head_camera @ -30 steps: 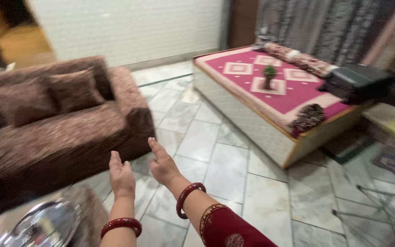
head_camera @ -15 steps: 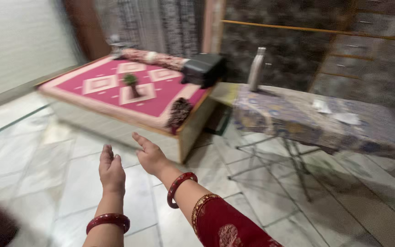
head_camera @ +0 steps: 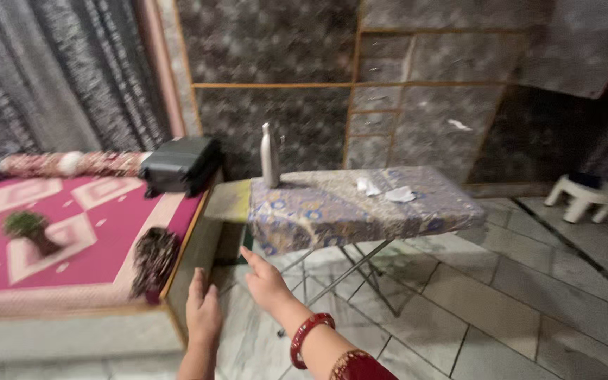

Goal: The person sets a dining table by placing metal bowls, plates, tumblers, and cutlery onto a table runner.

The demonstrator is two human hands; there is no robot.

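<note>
While both hands, left hand [head_camera: 204,313] and right hand [head_camera: 267,283], hang empty with fingers released near the ironing board [head_camera: 360,204], nothing is grasped yet.

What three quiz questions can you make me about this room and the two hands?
1. True or false: the left hand is holding the metal bottle.
2. What does the right hand wear at the wrist: A a watch, B a red bangle, C a glove?
3. Fill in: the bottle stands on the patterned ______, beside the pink bed.

Key
1. False. Both hands are open and empty, held out above the tiled floor.
2. B.
3. Folding table, with white scraps lying on it too.
</note>
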